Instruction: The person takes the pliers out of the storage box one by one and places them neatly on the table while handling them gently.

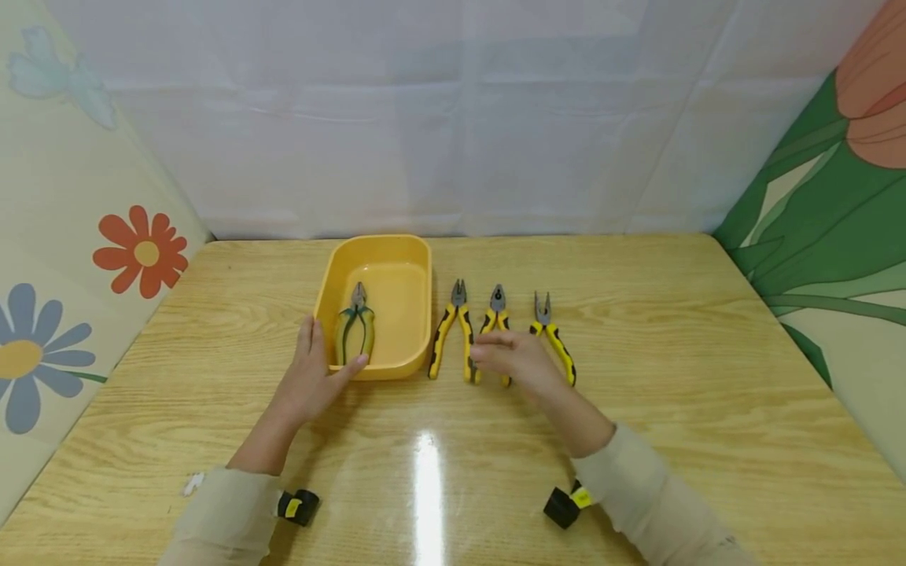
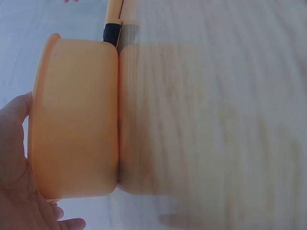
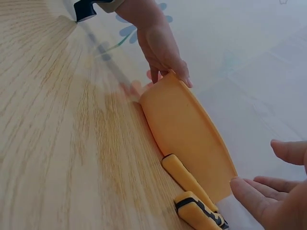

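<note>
Three pliers (image 1: 499,299) beside tub (image 1: 399,314); green pliers (image 1: 358,305) inside.

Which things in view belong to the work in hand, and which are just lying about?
Seemingly part of the job:
- yellow tub, held by the left hand
- green-handled pliers inside it
- left yellow pliers, middle yellow pliers and right yellow pliers, near the right hand

Probably not:
- small white scrap
- red flower picture

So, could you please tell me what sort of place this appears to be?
Probably an indoor tabletop work booth, though I can't be certain: a light wood-grain table is backed by a creased whitish sheet, with a cream, flower-decorated panel along its left side.
</note>
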The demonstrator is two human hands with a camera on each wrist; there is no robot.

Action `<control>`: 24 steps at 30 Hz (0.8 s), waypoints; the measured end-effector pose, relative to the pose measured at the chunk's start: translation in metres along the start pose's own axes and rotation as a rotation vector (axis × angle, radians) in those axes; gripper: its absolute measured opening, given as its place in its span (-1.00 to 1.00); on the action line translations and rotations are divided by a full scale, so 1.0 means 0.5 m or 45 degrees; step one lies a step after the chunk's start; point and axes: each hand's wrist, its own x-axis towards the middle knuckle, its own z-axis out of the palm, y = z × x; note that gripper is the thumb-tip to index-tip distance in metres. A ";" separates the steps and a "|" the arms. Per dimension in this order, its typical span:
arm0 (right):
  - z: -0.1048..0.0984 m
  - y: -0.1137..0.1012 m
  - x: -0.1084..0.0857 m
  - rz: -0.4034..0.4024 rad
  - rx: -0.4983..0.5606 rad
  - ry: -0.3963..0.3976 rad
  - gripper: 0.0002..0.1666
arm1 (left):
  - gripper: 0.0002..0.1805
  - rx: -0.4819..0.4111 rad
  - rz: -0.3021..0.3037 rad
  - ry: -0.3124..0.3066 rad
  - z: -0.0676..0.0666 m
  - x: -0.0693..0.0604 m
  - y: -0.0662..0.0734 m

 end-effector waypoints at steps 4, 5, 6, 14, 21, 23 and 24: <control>0.011 -0.001 0.002 -0.006 0.006 -0.022 -0.45 | 0.08 -0.005 -0.004 0.000 -0.001 -0.001 0.000; 0.013 -0.001 0.002 -0.005 0.008 -0.020 -0.45 | 0.08 -0.005 -0.003 0.000 -0.001 -0.001 0.001; 0.016 0.000 0.003 -0.006 0.012 -0.019 -0.45 | 0.08 -0.006 -0.003 0.000 -0.001 -0.001 0.001; 0.034 -0.001 0.008 0.013 0.079 0.005 -0.48 | 0.06 -0.011 0.000 0.001 -0.001 -0.002 0.001; 0.052 -0.002 0.012 0.050 0.075 0.032 -0.50 | 0.05 -0.009 -0.002 -0.004 -0.001 -0.001 0.001; 0.057 -0.004 0.014 0.036 0.068 0.042 -0.50 | 0.06 -0.007 -0.003 -0.006 0.000 -0.001 0.001; 0.060 -0.004 0.015 0.025 0.071 0.042 -0.51 | 0.06 -0.009 -0.002 -0.007 0.000 -0.002 0.001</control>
